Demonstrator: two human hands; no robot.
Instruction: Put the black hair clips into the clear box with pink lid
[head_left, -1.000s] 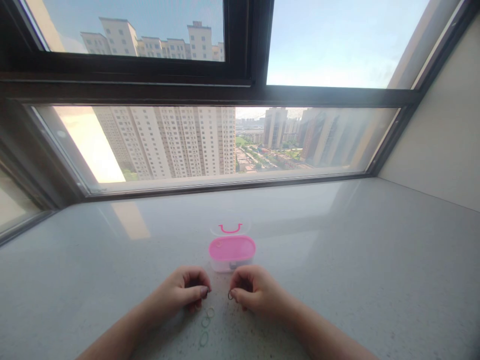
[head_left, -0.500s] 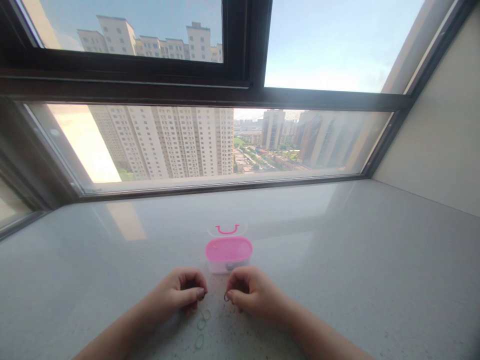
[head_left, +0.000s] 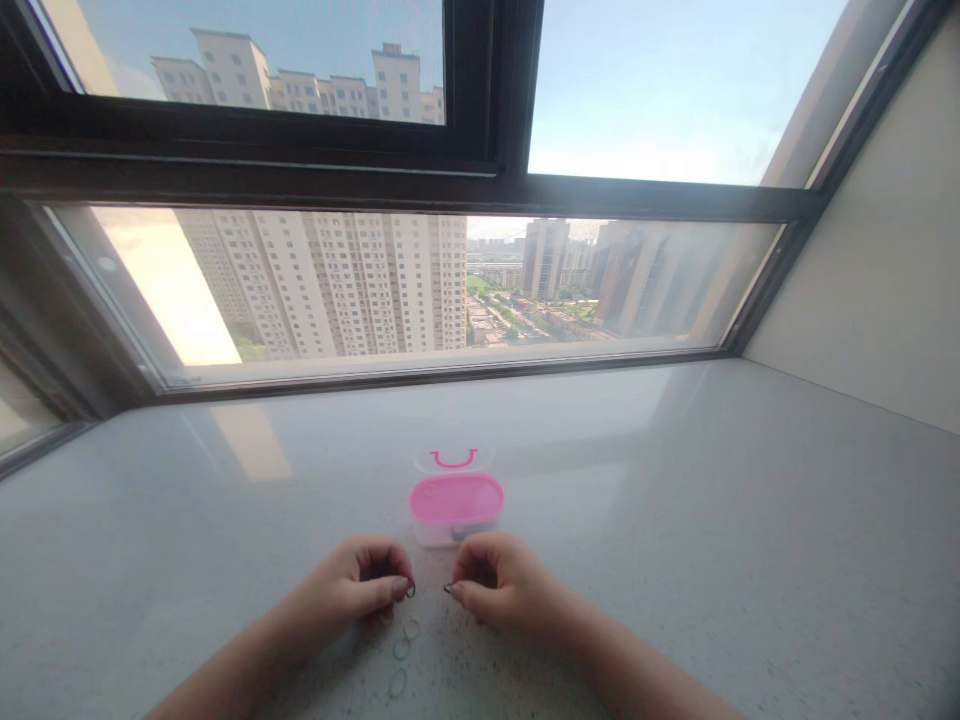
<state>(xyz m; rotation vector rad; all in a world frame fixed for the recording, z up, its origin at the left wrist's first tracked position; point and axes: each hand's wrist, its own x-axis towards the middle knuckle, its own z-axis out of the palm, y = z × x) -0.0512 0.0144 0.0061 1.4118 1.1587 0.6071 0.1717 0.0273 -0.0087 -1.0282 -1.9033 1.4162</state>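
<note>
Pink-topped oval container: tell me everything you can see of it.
The container looks like plastic, with a pink oval top above translucent walls; a dark shape shows through. It rests upright on the pale speckled counter, a pink handle just beyond. The right hand overlaps its near edge in view; contact is unclear.

2 bare hands, i.e. 1 L hand [head_left: 367, 578] & 1 R hand [head_left: 504, 580], ea. w/ 1 small item: 1 dark ring [head_left: 414, 591] at L fingertips, 1 dark pc. [head_left: 448, 588] at R. On 1 sill [head_left: 697, 560]: 3 loose thin rings, i.e. 1 pale ring [head_left: 418, 628] & 2 greenish rings [head_left: 406, 682], plus 1 oval pink-topped box [head_left: 456, 500] & 1 pink handle [head_left: 454, 464] behind it. Beyond, 4 glass panes [head_left: 660, 90] (1 upper L, 1 upper R, 1 wide lower, 1 part-seen far L), several tower blocks [head_left: 375, 285], exact no. unclear, & 1 side wall [head_left: 877, 270] at R.
</note>
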